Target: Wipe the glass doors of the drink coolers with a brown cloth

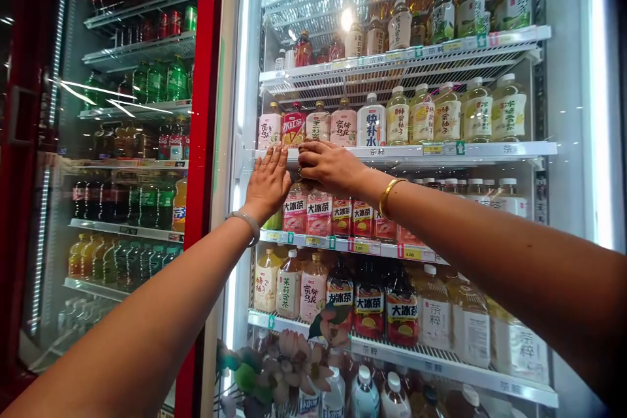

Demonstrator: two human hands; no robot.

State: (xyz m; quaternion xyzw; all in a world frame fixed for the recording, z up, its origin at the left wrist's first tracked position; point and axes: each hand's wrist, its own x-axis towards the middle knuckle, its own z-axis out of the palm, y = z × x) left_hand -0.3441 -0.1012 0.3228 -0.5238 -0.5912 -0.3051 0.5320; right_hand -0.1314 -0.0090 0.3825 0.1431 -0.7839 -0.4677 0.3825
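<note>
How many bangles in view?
2: a grey bangle around the wrist of the left hand, and a gold bangle around the wrist of the right hand. No others show.

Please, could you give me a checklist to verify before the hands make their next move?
1. Left hand visible: ok, fingers extended.
2. Right hand without anything in its grip: cannot tell, the space under its bent fingers is hidden.
3. Both hands touching the shelf edge: cannot tell from this one view.
4. White bottle upright: ok.
5. Bottle row below fully visible: not ok, the right arm covers part.
</note>
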